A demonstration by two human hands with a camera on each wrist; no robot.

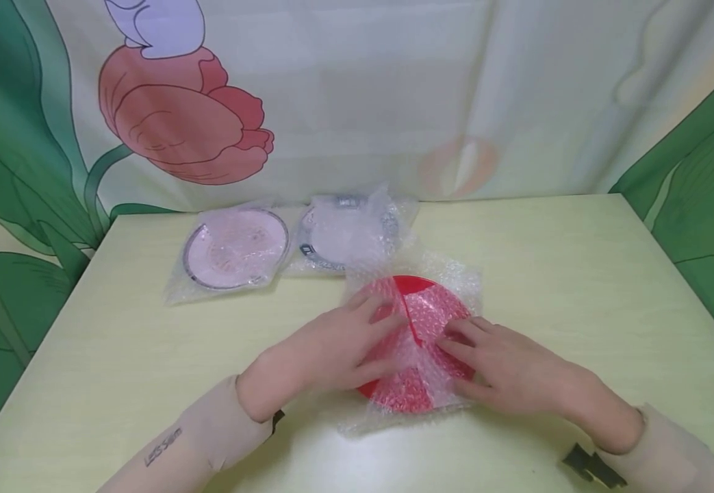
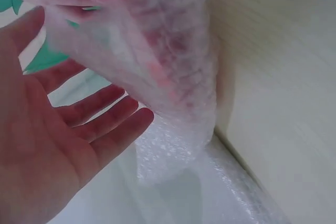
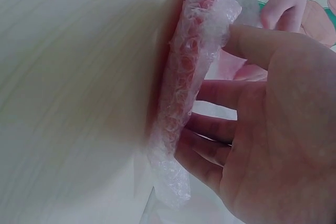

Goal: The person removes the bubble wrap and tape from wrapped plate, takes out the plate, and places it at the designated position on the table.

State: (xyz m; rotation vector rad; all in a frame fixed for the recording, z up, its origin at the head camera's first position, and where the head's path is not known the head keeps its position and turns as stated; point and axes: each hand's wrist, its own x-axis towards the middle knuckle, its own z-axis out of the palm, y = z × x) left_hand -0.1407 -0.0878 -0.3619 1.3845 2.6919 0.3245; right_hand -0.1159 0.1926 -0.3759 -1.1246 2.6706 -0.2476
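Observation:
A round red plate (image 1: 415, 284) lies in the middle of the table, mostly covered by bubble wrap (image 1: 421, 390) whose flaps fold in from both sides. Bare red shows at its top and lower left. My left hand (image 1: 338, 346) lies over the left flap, fingers spread and touching the film. On the opposite side, the fingertips of my right hand (image 1: 511, 366) rest on the wrap near the plate's right rim. In the right wrist view, that hand's slightly bent fingers (image 3: 215, 95) meet the bubble-covered edge (image 3: 184, 77).
Behind, to the left, a pinkish plate (image 1: 236, 246) with a dark rim lies in clear wrap. Beside it is a wrapped white plate (image 1: 338, 236) with a blue patterned rim, close to the red plate's wrap. A printed curtain (image 1: 357, 103) hangs along the table's back edge.

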